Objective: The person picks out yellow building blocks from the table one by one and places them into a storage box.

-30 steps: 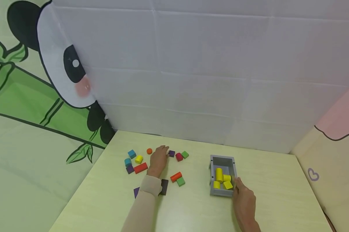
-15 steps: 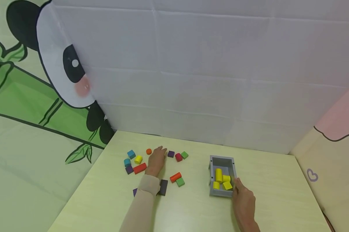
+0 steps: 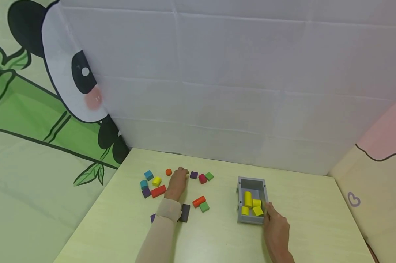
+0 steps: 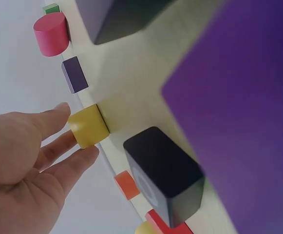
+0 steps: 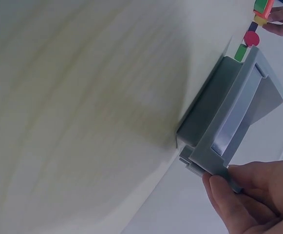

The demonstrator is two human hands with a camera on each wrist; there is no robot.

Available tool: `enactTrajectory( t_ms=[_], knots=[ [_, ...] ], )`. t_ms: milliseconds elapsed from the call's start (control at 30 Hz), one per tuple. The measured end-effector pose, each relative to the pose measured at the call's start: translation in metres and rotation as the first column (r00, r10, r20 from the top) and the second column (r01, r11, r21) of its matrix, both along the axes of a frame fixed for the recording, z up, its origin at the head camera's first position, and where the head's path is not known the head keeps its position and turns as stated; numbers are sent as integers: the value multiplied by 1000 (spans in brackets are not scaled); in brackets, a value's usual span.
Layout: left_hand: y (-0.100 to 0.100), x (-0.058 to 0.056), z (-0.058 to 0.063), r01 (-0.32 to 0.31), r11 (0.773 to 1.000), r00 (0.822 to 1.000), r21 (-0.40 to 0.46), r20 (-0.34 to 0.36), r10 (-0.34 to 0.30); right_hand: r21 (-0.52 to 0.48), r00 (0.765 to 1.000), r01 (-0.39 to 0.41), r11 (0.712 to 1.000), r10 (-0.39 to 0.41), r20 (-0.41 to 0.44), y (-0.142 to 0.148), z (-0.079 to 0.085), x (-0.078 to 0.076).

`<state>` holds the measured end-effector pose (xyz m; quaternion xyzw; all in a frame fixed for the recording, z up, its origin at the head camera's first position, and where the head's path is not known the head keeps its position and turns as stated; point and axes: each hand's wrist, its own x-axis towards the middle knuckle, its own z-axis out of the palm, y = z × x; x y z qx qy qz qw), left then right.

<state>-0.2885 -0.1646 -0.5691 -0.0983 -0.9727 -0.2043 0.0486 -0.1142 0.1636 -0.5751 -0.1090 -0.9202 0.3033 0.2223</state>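
Note:
My left hand (image 3: pixel 176 184) is at the back left of the table, its thumb and fingers pinching a yellow block (image 4: pixel 89 126). The block's rounded side shows in the left wrist view; in the head view the fingers mostly cover it. Beside it stand a purple block (image 3: pixel 193 175) and an orange block (image 3: pixel 168 172). My right hand (image 3: pixel 276 228) grips the near right corner of a grey box (image 3: pixel 252 220). Inside that box lie several yellow blocks, among them a tall cylinder (image 3: pixel 248 200) and a cube (image 3: pixel 257 211).
Left of my left hand lie blue blocks (image 3: pixel 148 175), a yellow cylinder (image 3: pixel 156 181) and a red block (image 3: pixel 158 191). A dark block (image 3: pixel 185 213) is near the left sleeve. Between hand and box lie a red cylinder (image 3: pixel 199 201) and a green block (image 3: pixel 204 207). A white backdrop (image 3: pixel 217 91) rises behind.
My left hand has drawn back slightly towards me, and its fingers have closed in on the yellow block. The right hand and the grey box stay in place.

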Motion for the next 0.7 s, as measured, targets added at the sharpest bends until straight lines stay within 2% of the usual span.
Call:
enactTrajectory(
  t_ms=[233, 500, 700],
  knots=[
    [0, -2, 0, 2, 1000, 1000, -4, -12, -2, 2, 1000, -6, 1000, 6, -8, 0, -1, 0],
    [-1, 2, 2, 13, 1000, 999, -13, -46, -14, -1, 1000, -6, 1000, 6, -2, 0, -1, 2],
    [-1, 1, -1, 2, 1000, 1000, -25, -26, -2, 14, 998, -19, 1000, 20, -63, 0, -3, 1]
  ],
)
